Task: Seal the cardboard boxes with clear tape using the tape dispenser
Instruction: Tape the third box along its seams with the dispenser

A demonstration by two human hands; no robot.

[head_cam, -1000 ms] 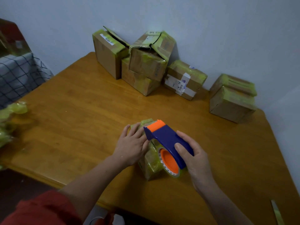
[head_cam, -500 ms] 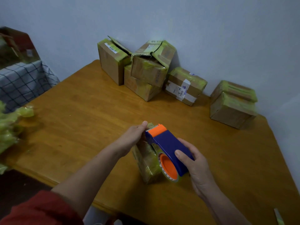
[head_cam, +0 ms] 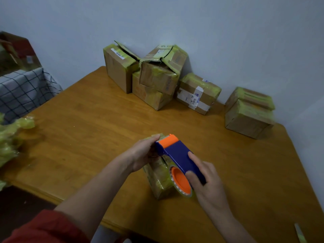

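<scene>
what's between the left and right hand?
The tape dispenser, gripped by the right hand, sits atop the small box that the left hand holds. Shown in the head view.

Dispenser (head_cam: 178,155) atop near box (head_cam: 159,179); other boxes (head_cam: 154,78) behind, apparently against wall (head_cam: 228,32).

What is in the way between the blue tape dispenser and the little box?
Nothing that shows. The tape dispenser sits right on top of the small cardboard box. The right hand grips the dispenser, and the left hand holds the box's far end.
</scene>
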